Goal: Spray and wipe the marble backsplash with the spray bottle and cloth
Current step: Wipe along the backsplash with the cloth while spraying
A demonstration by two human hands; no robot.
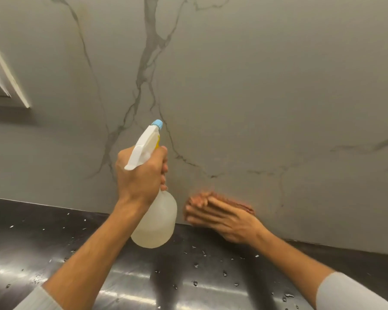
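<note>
Translucent round bottle (154,222), pale liquid low inside, white trigger head and blue nozzle tilted toward the backsplash (255,97): smooth grey marble with dark veins. Gripped at the neck by the left hand (141,173), fingers curled round it, above a glossy dark counter (54,242) dotted with droplets. Near it but apart, right hand (220,217) flat (blurred), fingers straight, pressing a reddish cloth (248,209) on the marble, low near the counter.
</note>
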